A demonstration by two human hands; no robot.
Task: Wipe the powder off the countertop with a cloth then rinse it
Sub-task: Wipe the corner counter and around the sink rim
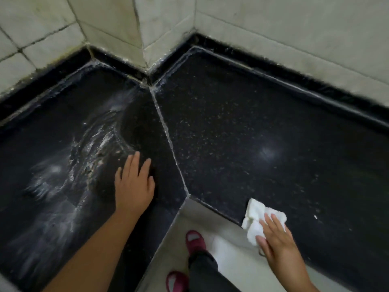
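The left hand (133,184) lies flat and open on the dark surface (242,127), fingers spread, pointing toward the tiled wall (273,28). The right hand (275,237) presses down with loose fingers on a crumpled white cloth (255,216) at the surface's front edge; the cloth's long axis runs roughly along that edge. White powder (90,148) smears the left slab in swirls. Both forearms are cut off at the bottom. Pink shoes (194,241) show on the floor.

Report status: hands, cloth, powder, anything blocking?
Left hand flat on countertop, empty. Right hand resting on white cloth at front edge. Powder smeared across left slab, unwiped. Nothing in the way.
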